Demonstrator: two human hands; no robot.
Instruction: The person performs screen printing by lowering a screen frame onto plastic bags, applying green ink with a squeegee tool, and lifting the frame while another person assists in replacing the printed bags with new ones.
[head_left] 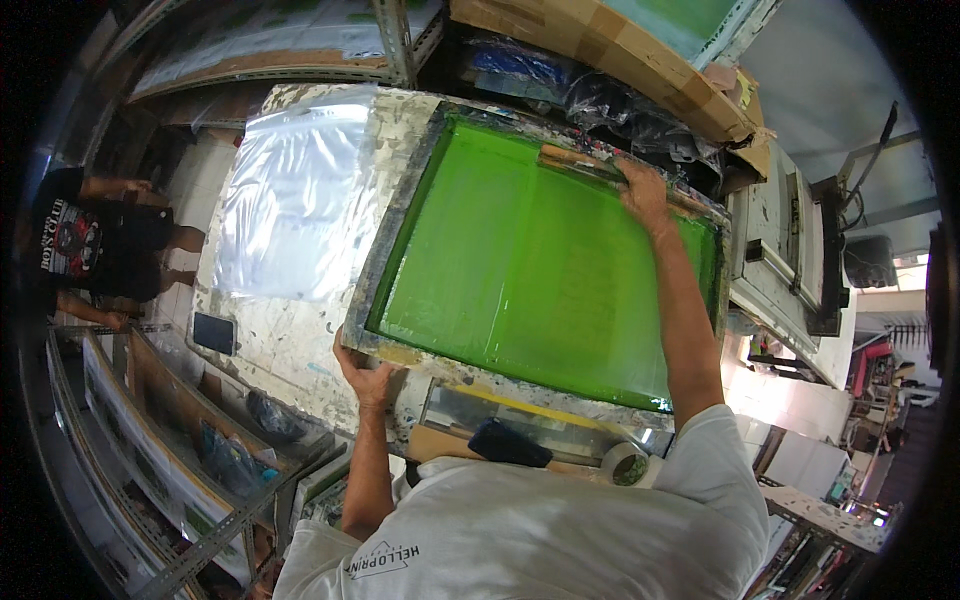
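A large screen-printing frame (405,215) with bright green mesh (530,270) lies tilted across the paint-spattered table (290,345). At its near left corner, my left hand (365,378) grips the frame's edge, thumb up against the rim. My right arm reaches over the mesh to the far side. There my right hand (642,192) is closed on a wooden-handled squeegee (580,160), which lies along the frame's far inner edge. Left of the frame, a clear plastic sheet (295,195) is spread on the table.
A dark phone-like slab (213,334) rests at the table's left edge. Nearest me are a dark flat object (510,443) and a tape roll (625,465). Cardboard (610,60) stands beyond the frame. At far left is another person (105,235), above racked frames (160,450).
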